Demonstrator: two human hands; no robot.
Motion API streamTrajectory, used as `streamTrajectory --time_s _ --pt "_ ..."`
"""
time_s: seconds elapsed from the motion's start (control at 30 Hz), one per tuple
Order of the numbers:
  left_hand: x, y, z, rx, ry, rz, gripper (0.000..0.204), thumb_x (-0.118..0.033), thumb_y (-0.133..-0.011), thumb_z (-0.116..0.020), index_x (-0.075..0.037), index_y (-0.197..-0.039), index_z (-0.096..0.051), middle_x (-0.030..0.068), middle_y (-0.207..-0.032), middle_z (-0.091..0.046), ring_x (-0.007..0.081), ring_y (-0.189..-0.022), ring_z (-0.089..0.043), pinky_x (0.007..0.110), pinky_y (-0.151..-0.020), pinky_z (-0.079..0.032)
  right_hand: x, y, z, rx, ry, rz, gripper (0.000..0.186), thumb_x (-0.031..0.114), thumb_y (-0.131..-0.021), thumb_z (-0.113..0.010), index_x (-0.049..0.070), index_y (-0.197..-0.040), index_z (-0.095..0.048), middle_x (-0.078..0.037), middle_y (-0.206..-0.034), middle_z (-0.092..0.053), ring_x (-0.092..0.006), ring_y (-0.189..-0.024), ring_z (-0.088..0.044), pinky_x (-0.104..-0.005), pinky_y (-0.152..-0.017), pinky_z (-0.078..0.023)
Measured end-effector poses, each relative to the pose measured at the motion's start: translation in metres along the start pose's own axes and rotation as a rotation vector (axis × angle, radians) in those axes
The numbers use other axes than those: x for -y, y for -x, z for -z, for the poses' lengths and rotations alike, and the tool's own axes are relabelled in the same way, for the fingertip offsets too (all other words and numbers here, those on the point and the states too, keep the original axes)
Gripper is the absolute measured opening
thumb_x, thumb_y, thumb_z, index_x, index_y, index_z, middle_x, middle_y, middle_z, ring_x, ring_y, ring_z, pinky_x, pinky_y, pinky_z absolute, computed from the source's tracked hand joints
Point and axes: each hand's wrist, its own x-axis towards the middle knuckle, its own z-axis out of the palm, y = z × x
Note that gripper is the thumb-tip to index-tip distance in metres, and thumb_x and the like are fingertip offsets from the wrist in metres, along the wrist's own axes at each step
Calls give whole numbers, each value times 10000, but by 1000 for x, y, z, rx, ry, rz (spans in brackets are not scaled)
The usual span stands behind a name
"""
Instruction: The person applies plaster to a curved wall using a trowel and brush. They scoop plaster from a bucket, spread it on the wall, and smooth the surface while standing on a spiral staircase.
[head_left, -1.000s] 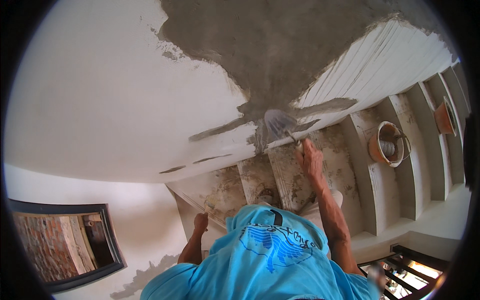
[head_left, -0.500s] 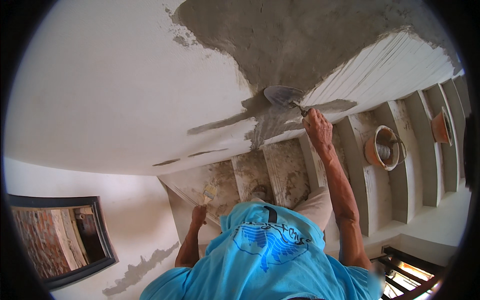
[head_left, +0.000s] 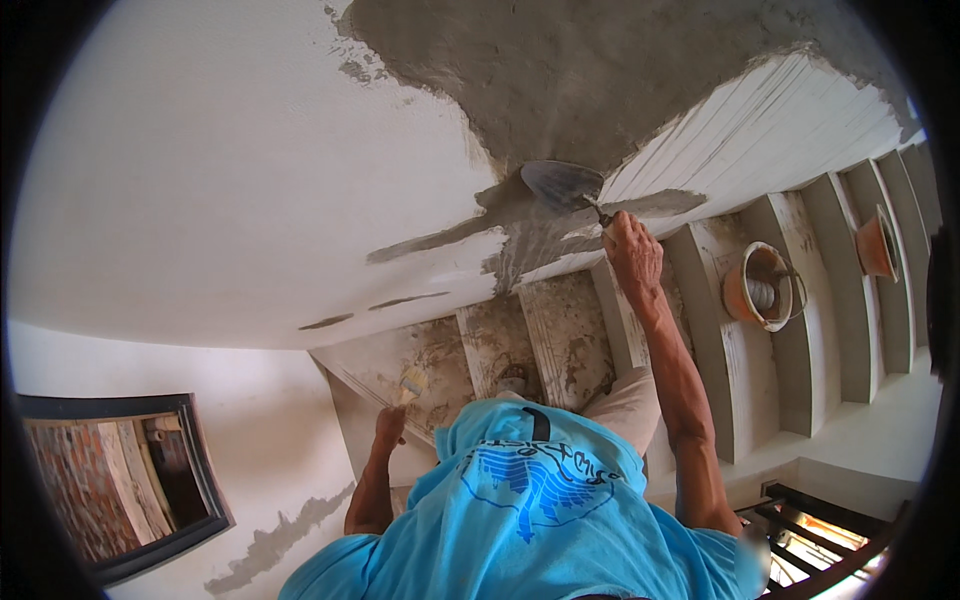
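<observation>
Head view shows your right hand (head_left: 633, 255) clenched on a trowel (head_left: 562, 183), blade pressed to the wall just above it. Grey plaster (head_left: 600, 70) covers the patch above; the white wall (head_left: 220, 180) leftward looks bare. Your left hand (head_left: 390, 424) grips a brush (head_left: 411, 384).

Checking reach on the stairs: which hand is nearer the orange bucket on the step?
Right. The right hand, gripping the trowel, is beside the orange bucket; the left hand is lower, far left.
</observation>
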Motion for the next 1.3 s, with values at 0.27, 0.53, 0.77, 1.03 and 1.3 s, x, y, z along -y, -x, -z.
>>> streamTrajectory --time_s 0.27,0.53,0.77,1.03,1.3 --pt "-3 5 -4 23 68 5 429 -352 -929 -543 58 -807 -576 144 -639 -509 305 -514 -627 372 -367 -519 -19 24 -3 -3 17 -28 270 148 -801 -696 69 -995 -526 -106 -909 -628 -313 -864 -640 -421 -726 -520" --pt "-30 9 -5 41 53 -23 397 -342 -922 -534 34 -810 -593 97 -627 -522 213 -473 -567 360 -351 -498 -10 7 -3 -14 41 -10 279 135 -780 -707 75 -990 -534 -90 -931 -630 -293 -898 -642 -410 -748 -515" --pt "-28 11 1 35 39 7 414 -348 -900 -517 49 -799 -581 122 -625 -531 255 -488 -598 377 -375 -512 -17 24 -2 9 2 -36 254 141 -797 -699 67 -954 -513 -98 -913 -630 -307 -890 -646 -421 -735 -516" --pt "-40 1 -2 37 43 -45 415 -368 -892 -527 28 -777 -571 110 -610 -513 245 -474 -584 376 -378 -511 -21 7 -8 -27 51 5 271 157 -777 -713 88 -972 -537 -77 -911 -620 -282 -878 -641 -403 -752 -521" --pt "-27 7 -3 36 38 26 403 -324 -896 -508 43 -739 -558 121 -605 -514 275 -430 -571 386 -370 -507 -18 14 -3 -22 16 29 252 155 -775 -702 93 -955 -538 -76 -903 -615 -270 -894 -641 -399 -763 -516"
